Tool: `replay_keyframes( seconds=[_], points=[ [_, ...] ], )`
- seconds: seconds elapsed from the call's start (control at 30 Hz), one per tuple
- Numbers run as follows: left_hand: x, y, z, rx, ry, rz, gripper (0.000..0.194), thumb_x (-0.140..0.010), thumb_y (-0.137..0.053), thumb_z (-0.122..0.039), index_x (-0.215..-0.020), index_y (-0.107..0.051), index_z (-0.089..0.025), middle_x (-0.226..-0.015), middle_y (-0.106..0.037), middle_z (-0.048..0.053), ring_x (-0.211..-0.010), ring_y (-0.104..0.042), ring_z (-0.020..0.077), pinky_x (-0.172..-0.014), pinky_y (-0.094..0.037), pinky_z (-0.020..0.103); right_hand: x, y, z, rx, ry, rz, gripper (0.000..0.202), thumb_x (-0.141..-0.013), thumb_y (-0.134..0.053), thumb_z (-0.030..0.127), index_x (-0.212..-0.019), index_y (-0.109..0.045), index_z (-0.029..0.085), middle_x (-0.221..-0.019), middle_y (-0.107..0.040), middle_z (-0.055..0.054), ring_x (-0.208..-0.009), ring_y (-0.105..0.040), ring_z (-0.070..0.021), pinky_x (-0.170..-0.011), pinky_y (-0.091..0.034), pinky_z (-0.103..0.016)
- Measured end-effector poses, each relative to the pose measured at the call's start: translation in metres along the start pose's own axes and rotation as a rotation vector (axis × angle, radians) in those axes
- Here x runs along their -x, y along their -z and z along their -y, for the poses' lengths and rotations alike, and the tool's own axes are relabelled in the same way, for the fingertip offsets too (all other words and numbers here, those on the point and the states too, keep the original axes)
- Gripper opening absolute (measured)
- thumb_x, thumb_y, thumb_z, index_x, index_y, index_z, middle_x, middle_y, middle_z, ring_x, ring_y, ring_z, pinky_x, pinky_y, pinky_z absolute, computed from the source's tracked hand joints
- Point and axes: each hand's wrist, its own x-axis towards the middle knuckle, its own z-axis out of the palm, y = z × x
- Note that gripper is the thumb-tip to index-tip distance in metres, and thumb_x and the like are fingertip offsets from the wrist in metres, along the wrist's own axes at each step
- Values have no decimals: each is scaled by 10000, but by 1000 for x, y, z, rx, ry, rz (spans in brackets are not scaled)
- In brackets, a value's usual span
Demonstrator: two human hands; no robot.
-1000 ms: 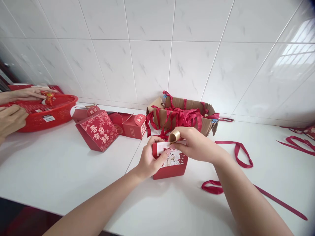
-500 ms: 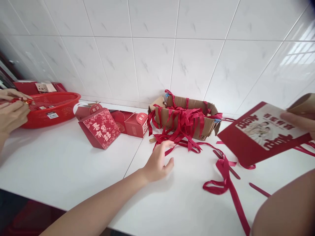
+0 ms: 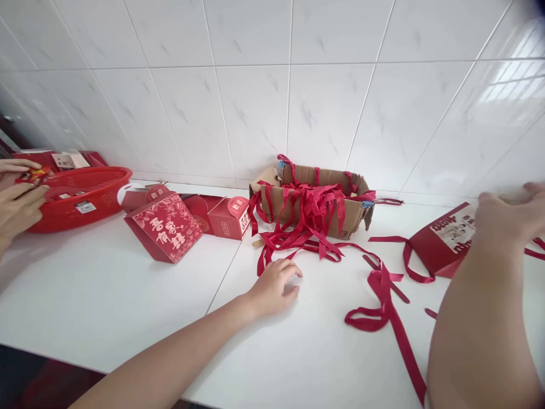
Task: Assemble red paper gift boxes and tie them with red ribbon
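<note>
My left hand [image 3: 276,287] rests near the white table's surface with fingers loosely curled and apart, holding nothing, just in front of a tangle of red ribbons [image 3: 317,210]. At the right edge my right hand [image 3: 511,213] reaches over a red photo box [image 3: 443,241], hiding part of it; whether the fingers touch or hold anything cannot be made out. The box stands on the table with a red ribbon beside it. Between my hands lies a long looped ribbon [image 3: 385,301].
An open cardboard box [image 3: 349,221] draped with ribbons stands by the tiled wall. Left of it are small red gift boxes [image 3: 230,218] and a larger one [image 3: 168,227]. Another person's hands [image 3: 19,207] hold a small packet by a red basket [image 3: 80,213].
The red photo box has gone from the air at the right down onto the table. My right hand has moved off its printed face, and my left hand has lowered slightly. The view has shifted a little.
</note>
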Motion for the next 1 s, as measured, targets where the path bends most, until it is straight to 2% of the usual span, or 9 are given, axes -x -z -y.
replay_keyframes(
  seconds=[0.1, 0.23, 0.33, 0.5, 0.6, 0.77, 0.9, 0.93, 1.0],
  points=[
    [-1, 1, -1, -12, 3, 20, 187, -797, -539, -169, -970, -600, -207, -1077, -610, 56, -1091, -537, 241, -1009, -408, 433, -3, -24, 21, 4, -51, -13, 322, -868, -471, 344, -1103, -632, 195, -1059, -654, -121, -922, -635, -232, -786, -542, -420],
    [-2, 2, -2, -8, 3, 25, 183, -801, -537, -174, -967, -605, -212, -1082, -611, 54, -1097, -534, 240, -1016, -404, 437, -2, -56, 28, 36, -179, -4, 357, -871, -422, 252, -1164, -601, 153, -1170, -624, -141, -1051, -608, -239, -887, -518, -428],
    [-1, 2, -1, -7, 7, 27, 188, -802, -538, -178, -975, -604, -212, -1091, -608, 55, -1099, -532, 240, -1017, -403, 437, 2, -70, 31, 49, -158, 187, 378, -873, -440, 251, -1202, -588, 137, -1262, -585, -136, -1138, -567, -242, -965, -479, -409],
    [-1, 0, 1, -3, 13, 45, 194, -805, -539, -178, -990, -595, -201, -1097, -600, 56, -1108, -524, 237, -1022, -397, 439, 8, -59, 40, 127, -125, 657, 398, -890, -456, 375, -1199, -624, 190, -1469, -397, -64, -1203, -526, -270, -940, -510, -363],
    [-2, 0, 1, -5, 8, 39, 195, -802, -541, -173, -988, -593, -202, -1099, -600, 54, -1111, -522, 237, -1022, -395, 439, 9, -44, 47, 218, -159, 850, 552, -893, -435, 460, -1402, -431, 247, -1572, -174, 13, -1329, -400, -275, -962, -511, -346],
    [-1, 1, 0, -7, 1, 30, 193, -799, -541, -171, -982, -590, -207, -1095, -603, 53, -1106, -524, 238, -1018, -397, 439, 8, -35, 62, 331, -123, 961, 597, -894, -432, 470, -1443, -367, 243, -1581, -133, 20, -1392, -302, -269, -1031, -461, -332],
    [0, 1, -1, -14, 0, 30, 195, -803, -534, -175, -987, -588, -210, -1096, -600, 51, -1106, -522, 237, -1015, -401, 439, 14, -38, 88, 478, -102, 1005, 566, -919, -426, 319, -1464, -317, 210, -1584, -112, -50, -1327, -414, -268, -1004, -466, -328],
    [0, 1, -1, -16, 3, 34, 196, -804, -531, -176, -988, -588, -210, -1100, -599, 51, -1107, -521, 237, -1016, -401, 439, 16, -39, 98, 519, -90, 1012, 543, -915, -437, 272, -1444, -350, 188, -1573, -151, -88, -1283, -467, -267, -982, -475, -329],
    [0, 1, -2, -17, 14, 43, 192, -808, -525, -182, -987, -587, -209, -1109, -594, 52, -1112, -515, 238, -1019, -399, 439, 23, -41, 119, 581, -63, 1026, 420, -890, -470, 192, -1306, -514, 155, -1451, -385, -152, -1135, -586, -268, -890, -506, -341]
  ],
)
